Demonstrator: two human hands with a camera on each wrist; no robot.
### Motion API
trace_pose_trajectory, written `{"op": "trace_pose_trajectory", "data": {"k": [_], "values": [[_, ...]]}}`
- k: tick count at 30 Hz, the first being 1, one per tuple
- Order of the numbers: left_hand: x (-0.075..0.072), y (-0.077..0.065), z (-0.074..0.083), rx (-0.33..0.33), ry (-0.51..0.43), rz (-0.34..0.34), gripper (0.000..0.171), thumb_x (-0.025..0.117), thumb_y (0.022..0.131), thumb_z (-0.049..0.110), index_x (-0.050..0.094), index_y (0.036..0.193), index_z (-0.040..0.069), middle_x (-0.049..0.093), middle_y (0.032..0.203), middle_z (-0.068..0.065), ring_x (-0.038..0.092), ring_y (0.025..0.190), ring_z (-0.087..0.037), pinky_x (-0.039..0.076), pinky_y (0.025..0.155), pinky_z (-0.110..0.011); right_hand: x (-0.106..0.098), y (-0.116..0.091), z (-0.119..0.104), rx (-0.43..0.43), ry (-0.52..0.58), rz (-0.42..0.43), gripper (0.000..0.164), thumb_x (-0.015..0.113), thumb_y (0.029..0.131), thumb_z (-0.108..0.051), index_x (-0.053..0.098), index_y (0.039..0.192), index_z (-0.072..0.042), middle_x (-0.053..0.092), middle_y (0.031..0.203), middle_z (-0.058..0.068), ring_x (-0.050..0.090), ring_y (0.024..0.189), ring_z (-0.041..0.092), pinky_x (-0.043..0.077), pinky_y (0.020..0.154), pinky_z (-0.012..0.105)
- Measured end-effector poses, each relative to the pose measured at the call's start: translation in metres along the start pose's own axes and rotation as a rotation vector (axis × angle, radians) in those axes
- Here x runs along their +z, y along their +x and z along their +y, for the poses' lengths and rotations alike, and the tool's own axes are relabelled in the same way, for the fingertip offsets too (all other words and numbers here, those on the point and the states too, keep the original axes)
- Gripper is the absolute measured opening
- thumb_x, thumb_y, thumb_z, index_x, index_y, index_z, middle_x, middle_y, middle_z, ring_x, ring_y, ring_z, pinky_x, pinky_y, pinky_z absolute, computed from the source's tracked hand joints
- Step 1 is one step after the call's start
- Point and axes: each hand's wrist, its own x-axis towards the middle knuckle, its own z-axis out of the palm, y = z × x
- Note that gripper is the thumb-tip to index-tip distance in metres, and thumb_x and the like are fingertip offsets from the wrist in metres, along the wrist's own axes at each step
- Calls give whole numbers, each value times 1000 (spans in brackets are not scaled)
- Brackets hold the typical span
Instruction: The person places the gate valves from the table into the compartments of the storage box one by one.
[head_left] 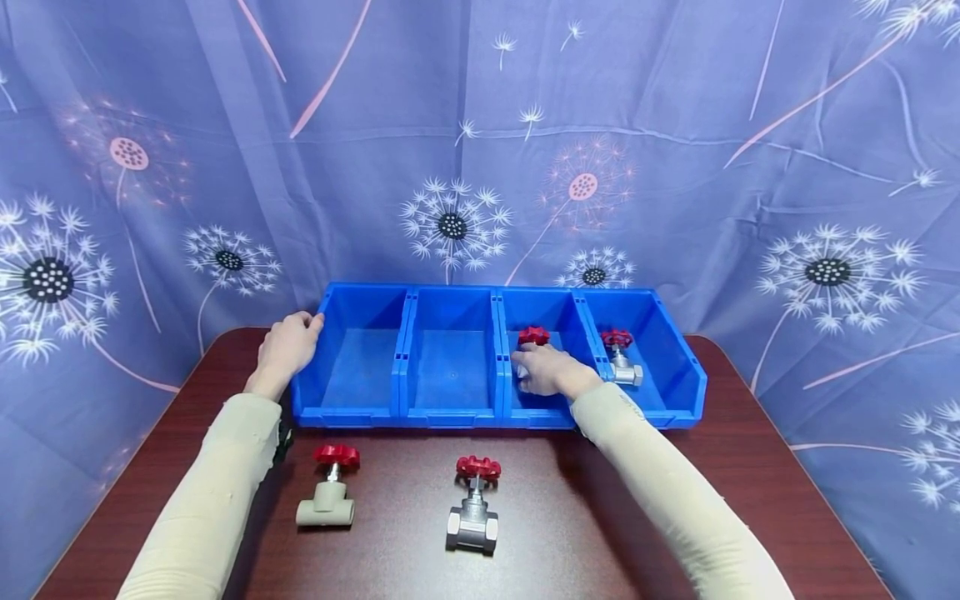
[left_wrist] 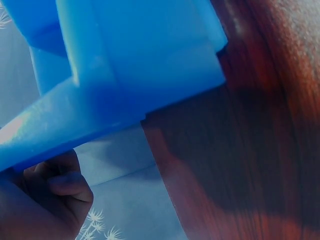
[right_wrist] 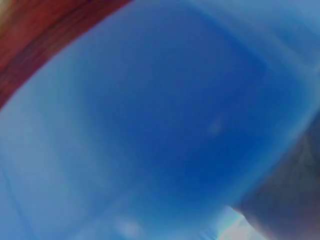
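Observation:
In the head view my left hand (head_left: 288, 346) is at the left end of a row of blue storage bins (head_left: 453, 414), its fingers gripping the upper side edge. The left wrist view shows that hand's bent fingers (left_wrist: 70, 185) against the bin's side wall. My right hand (head_left: 551, 371) reaches into the third bin from the left and grips a metal valve with a red handwheel (head_left: 533, 335). The hand covers most of the valve's body. A sliver of bright metal (right_wrist: 237, 227) shows beside the hand in the blurred right wrist view.
Another metal valve (head_left: 624, 367) with a red handwheel lies in the rightmost bin. On the dark wood table (head_left: 397, 567), before the bins, are a beige plastic tee valve (head_left: 327, 504) and a steel valve (head_left: 472, 521). A patterned blue curtain (head_left: 375, 183) hangs behind.

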Motion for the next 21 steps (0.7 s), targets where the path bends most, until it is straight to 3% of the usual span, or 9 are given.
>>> {"op": "trace_pose_trajectory", "data": {"k": [3,7,14,21], "values": [[0,-1,1,4,-3,2,51,32,105,48,59,101,4,61,92,-21,57,88,-41,41,69,-51,-3,-6,-5,46,8,-37,60,62,96,-35,40,149,-17,25,158,16,23,140,49,26,102,69],[-1,-2,2,8,-6,6,52,32,105,48,59,100,4,60,88,-19,57,86,-40,41,68,-49,-7,-13,-9,54,-20,-19,64,60,97,-41,36,152,-19,20,159,15,15,142,50,21,104,68],[-1,-2,2,5,-7,7,51,32,105,48,58,98,5,59,88,-18,57,85,-39,40,68,-49,-15,-28,-16,13,-120,32,68,56,97,-47,31,154,-18,20,159,17,11,143,48,19,105,68],[0,-1,0,5,-9,3,51,31,105,48,59,101,4,60,91,-20,57,86,-39,41,68,-49,-21,-42,-18,-21,-149,103,67,59,96,-45,34,153,-18,25,157,19,16,142,48,19,106,67]]}}
